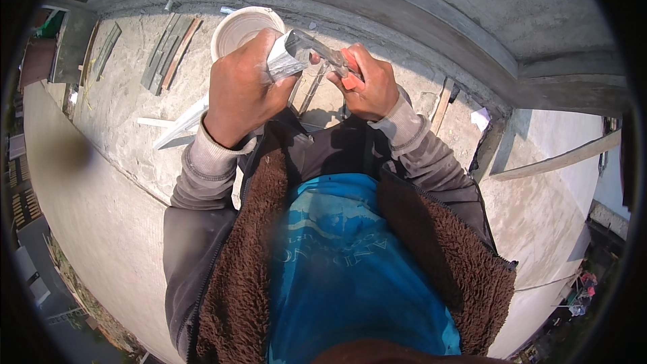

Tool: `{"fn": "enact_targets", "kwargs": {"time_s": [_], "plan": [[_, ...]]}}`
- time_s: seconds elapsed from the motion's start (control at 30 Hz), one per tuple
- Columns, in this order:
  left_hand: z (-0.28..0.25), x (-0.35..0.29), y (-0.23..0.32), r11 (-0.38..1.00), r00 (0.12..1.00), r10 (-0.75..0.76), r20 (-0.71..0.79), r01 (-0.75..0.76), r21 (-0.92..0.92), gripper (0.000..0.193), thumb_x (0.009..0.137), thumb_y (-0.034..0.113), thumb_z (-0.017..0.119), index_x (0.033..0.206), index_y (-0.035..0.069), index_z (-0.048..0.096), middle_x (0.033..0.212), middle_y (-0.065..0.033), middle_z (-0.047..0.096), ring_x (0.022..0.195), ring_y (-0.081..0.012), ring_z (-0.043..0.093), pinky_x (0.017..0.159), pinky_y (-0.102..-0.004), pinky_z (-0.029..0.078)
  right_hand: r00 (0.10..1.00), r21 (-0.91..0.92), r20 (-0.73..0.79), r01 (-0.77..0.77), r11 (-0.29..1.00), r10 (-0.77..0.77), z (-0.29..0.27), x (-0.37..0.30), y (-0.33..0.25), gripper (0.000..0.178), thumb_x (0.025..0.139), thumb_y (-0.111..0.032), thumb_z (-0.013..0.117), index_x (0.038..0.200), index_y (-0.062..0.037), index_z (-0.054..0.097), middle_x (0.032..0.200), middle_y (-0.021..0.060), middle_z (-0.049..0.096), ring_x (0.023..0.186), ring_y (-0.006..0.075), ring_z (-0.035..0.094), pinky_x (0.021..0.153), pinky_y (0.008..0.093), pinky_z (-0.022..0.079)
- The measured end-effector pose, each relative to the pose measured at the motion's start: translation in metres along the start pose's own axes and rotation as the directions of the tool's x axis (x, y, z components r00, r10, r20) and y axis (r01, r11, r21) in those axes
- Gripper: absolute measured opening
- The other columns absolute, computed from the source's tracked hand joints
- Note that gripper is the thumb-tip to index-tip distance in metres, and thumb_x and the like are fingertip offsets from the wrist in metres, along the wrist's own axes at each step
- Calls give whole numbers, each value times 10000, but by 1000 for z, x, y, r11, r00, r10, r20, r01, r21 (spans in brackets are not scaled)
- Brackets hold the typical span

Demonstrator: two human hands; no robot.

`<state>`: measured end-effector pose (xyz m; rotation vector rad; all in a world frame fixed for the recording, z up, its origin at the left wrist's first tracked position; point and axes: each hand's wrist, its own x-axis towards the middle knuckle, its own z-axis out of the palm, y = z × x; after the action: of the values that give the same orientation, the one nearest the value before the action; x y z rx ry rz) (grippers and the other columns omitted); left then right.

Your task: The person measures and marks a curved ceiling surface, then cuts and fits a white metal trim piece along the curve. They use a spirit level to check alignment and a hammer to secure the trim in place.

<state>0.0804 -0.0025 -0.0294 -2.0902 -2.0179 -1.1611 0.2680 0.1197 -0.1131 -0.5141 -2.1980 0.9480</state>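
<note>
Our left hand [239, 87] grips a metal strip [283, 61]; our right hand [364, 84] clasps an orange-handled tool [344, 67] above the bucket [236, 27].

Bright daylight, hard sun coming in from the upper right, so the concrete ledge [121, 108] is nearly washed out and a bit hazy. The person's own shadow falls dark over the chest and the jacket [222, 283]. Hands sit in decent focus, though the shiny metal strip [286, 61] throws glare. Heavy fisheye: straight edges bow, corners go black, and there's a soft dark smudge at the left.
</note>
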Motion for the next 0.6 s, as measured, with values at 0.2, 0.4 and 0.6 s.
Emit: {"fn": "enact_targets", "kwargs": {"time_s": [0.2,0.4,0.6], "plan": [[-6,1,1,997,998,2,61,3,-72,318,742,136,765,999,34,606,782,-180,655,716,-394,666,594,-420,509,999,2,-27,42,999,-42,7,-4,13,348,814,-127,782,1068,15,590,940,226,705,878,390,720,655,405,580],[-12,6,1,988,995,23,101,-7,-154,295,747,109,779,971,18,609,785,-185,655,723,-403,662,594,-409,505,998,6,24,58,998,-58,-10,5,-4,328,831,-139,781,1047,23,594,932,210,694,898,369,722,705,384,587],[-15,6,4,985,994,17,108,2,-174,300,749,99,786,987,3,630,802,-193,661,740,-403,663,629,-398,510,999,38,-1,37,999,-37,-5,6,-11,304,840,-150,783,1001,15,585,912,213,687,850,367,717,716,374,580]]}}
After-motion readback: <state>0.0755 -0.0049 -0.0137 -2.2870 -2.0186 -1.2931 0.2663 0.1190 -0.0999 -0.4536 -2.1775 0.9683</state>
